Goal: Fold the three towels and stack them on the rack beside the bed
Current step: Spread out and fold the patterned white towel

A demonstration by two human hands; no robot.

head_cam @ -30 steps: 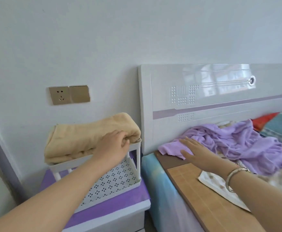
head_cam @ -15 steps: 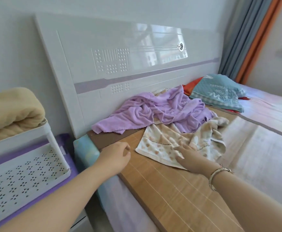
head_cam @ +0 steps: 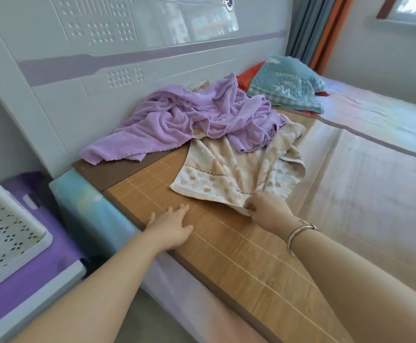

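Now the view has swung away from the rack (head_cam: 9, 233) to the bed (head_cam: 350, 184), and the yellow towel seen folded on the rack's top a second ago is out of frame, so one of the three looks done. The right hand (head_cam: 267, 206) has moved onto the patterned cream towel (head_cam: 236, 174), its fingers (head_cam: 251, 206) pinching the near corner where that towel lies crumpled on the bamboo mat (head_cam: 226, 243). The left hand (head_cam: 171, 227) has left the rack and now rests flat on the mat just beside the towel, fingers loosely spread and holding nothing. The purple towel (head_cam: 189, 120) stays bunched against the headboard (head_cam: 128, 58), overlapping the cream one's far edge. Folding of the second towel appears to be starting; it likely needs pulling free and flattening first.
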